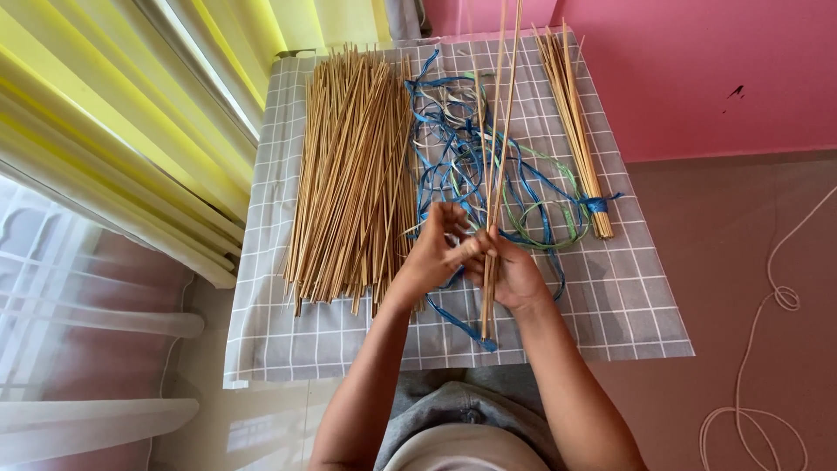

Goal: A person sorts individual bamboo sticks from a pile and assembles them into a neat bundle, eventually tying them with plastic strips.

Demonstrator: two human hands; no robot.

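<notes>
Both hands (475,257) grip few thin sticks (495,174), blue ribbon (453,166) beneath

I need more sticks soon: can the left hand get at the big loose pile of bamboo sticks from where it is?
Probably yes. The left hand sits right beside the loose pile of sticks, with nothing lying between them, though its fingers are busy at the few sticks the right hand grips.
</notes>
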